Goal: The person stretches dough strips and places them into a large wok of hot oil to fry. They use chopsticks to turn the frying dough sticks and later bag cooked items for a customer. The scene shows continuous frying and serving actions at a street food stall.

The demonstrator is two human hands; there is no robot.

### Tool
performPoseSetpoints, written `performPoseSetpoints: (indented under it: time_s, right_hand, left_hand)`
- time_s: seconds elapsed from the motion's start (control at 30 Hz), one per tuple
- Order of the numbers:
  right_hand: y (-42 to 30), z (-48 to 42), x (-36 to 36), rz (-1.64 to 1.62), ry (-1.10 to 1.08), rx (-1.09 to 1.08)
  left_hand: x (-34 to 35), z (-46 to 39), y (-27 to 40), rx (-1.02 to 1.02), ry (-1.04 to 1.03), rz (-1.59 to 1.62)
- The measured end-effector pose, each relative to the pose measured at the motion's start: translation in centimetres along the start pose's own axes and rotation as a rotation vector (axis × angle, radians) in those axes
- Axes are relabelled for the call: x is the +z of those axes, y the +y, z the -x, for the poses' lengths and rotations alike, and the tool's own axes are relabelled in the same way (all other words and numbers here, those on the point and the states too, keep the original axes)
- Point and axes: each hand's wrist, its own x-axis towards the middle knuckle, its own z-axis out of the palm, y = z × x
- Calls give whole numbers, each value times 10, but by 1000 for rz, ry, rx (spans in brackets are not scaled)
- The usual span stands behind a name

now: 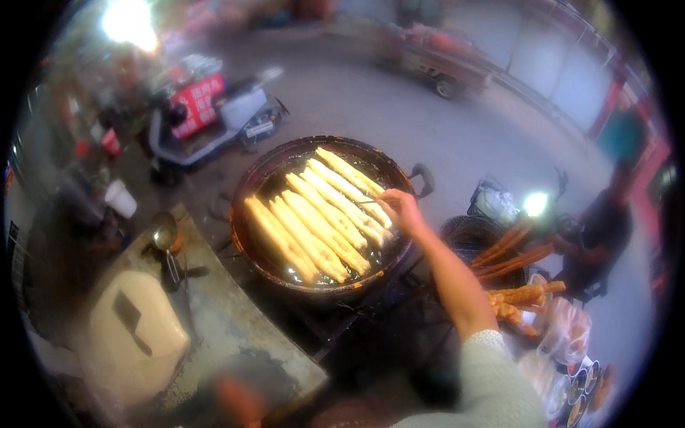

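Note:
Several long, pale fried dough sticks (313, 249) float side by side in oil in a wide, rusty-rimmed wok (248, 255). My right hand (401, 209) is over the wok's right side, its fingers closed around thin, dark sticks, probably chopsticks, whose far part lies over the dough. My left hand (239, 398) is a blur at the bottom, above the near part of the work board; whether it holds anything cannot be told. On the board (214, 299), to the left, a large slab of pale dough (115, 364) has a dark flat-bladed scraper (128, 310) lying on it.
A metal ladle (164, 237) rests at the board's far corner. Browned dough sticks (516, 262) stand in a wire basket right of the wok, near plastic bags (570, 329) and small bowls (577, 385). A person (604, 230) is at the right. A scooter (235, 115) stands beyond.

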Motion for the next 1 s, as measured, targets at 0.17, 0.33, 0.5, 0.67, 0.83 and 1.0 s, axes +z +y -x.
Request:
performPoseSetpoints:
  time_s: [0.17,0.33,0.5,0.67,0.83,1.0]
  right_hand:
    - [34,-48,-51,-411,137,537]
    - [-5,-50,-30,-596,380,420]
    - [-13,-19,-16,-354,264,313]
    - [-1,-15,-3,-383,276,397]
    - [-3,2,14,-184,193,380]
    - [-49,3,31,219,-172,-222]
  left_hand:
    - [2,-3,2,-11,13,0]
    - [-7,-1,-10,-37,47,-25]
    - [1,0,-2,-19,25,8]
    - [-3,4,-9,-12,41,-2]
    - [-1,0,-4,-4,20,-4]
    - [-7,0,-3,-25,54,8]
